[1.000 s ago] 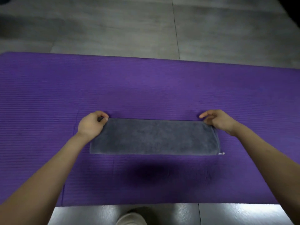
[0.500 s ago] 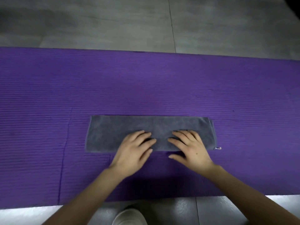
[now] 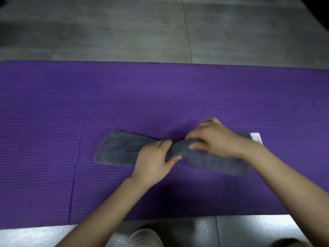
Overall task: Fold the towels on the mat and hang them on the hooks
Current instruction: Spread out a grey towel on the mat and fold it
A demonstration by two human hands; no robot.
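While the grey tiled floor (image 3: 124, 32) is stretching off on the far side and peeking out again at the near edge, the purple mat (image 3: 53, 104) is running flat across the whole width of the scene, its ribbed foam looking grippy enough to drag at cloth. No hooks are showing anywhere. The grey towel (image 3: 117, 150) is lying on the mat just right of centre, a long folded strip with both ends resting flat and its middle bunching up into a hump. It is looking soft, light and floppy, so I am expecting the ends to droop once it is lifting; taking it at the middle, where the layers are gathering, is seeming the sensible hold for draping over a hook. The left hand (image 3: 153, 161) is curling round that hump from the near side, thumb against the cloth. The right hand (image 3: 213, 139) is clutching the same hump just beside it, thumb pressing in. A pale shoe (image 3: 144, 237) is poking in at the near edge, and a small white label (image 3: 256, 137) is sticking out at the towel's far right corner
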